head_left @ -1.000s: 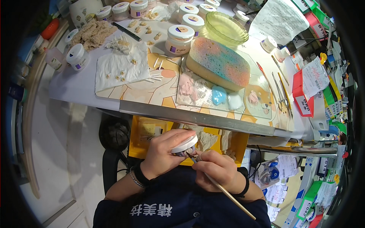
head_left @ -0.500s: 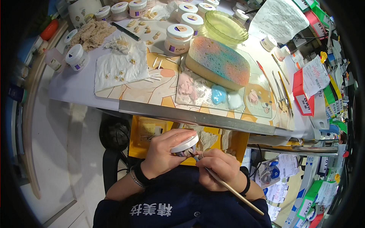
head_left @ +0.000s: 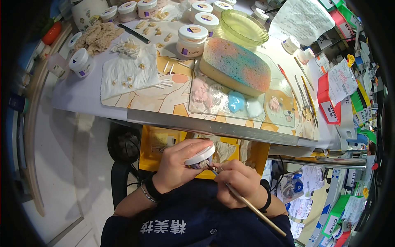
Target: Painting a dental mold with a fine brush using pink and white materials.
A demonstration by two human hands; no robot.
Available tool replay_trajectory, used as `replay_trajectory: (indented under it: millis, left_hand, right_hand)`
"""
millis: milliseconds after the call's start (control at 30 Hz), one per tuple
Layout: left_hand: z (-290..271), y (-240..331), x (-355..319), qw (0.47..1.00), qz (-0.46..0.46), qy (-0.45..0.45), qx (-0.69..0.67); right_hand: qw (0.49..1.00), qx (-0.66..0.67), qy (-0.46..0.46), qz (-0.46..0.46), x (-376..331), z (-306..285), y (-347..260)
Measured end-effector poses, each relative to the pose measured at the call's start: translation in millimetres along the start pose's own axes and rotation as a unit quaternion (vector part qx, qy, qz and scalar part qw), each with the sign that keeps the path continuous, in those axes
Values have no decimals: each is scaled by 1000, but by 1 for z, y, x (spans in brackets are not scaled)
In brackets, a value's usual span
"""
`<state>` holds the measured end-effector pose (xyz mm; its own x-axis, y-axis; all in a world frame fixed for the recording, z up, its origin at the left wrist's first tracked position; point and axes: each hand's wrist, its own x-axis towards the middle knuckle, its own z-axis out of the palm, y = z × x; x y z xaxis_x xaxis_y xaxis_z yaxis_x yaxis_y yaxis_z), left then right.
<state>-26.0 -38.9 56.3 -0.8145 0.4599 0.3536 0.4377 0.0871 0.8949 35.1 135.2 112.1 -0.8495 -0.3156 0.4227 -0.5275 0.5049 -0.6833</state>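
From head height, a wide fisheye view looks down on the near hands (head_left: 180, 162) and worktable (head_left: 80, 94) beyond.

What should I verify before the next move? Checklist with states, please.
1. Left hand gripping the white-capped model: ok.
2. Right hand holding the wooden-handled tool: ok.
3. Tool tip touching the model: cannot tell, too small.
4. Blue paste on the glass slab, not covered by the sponge: ok.
5. Lid on the white jar beside the sponge: ok.
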Motion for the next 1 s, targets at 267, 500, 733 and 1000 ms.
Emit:
replay_trajectory:
  millis: [267,500,733,1000]
  left_hand:
    - [1,2,1,1000,-8,11,4]
    - [1,2,2,999,-14,31,10]
    - [-4,6,1,998,-30,36,30]
    - [-6,4,0,999,-19,41,23]
  right_hand:
    - [1000,-22,-4,-19,0,3,3]
    - [992,28,118,28,23,-21,11]
    - [968,66,192,148,57,-16,36]
    - [968,33,192,161,65,-10,40]
